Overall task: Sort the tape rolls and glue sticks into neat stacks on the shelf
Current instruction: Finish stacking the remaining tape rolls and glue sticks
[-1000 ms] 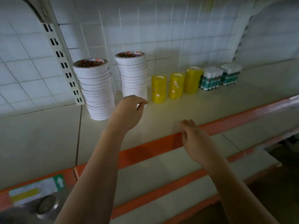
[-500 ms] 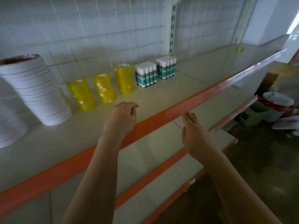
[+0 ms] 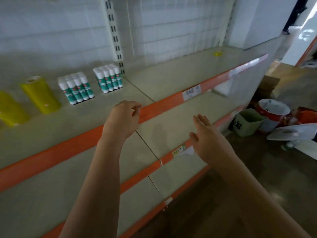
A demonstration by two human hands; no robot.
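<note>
Two empty hands hover over the orange shelf [image 3: 171,69] edges.

Left hand [image 3: 122,120] hangs loosely curled, holding nothing; right hand [image 3: 208,143] is flat, fingers straight, also holding nothing. Two blocks of glue sticks [image 3: 76,88] stand just beyond and left of the left hand; yellow tape rolls [image 3: 41,95] farther left. Likely best: reach forward-left and nudge the blocks flush without toppling them.

Both bare forearms reach forward. The left hand [image 3: 122,117] hangs palm down with loosely curled, empty fingers; the right hand [image 3: 208,136], beside it, is flat, fingers straight.
</note>
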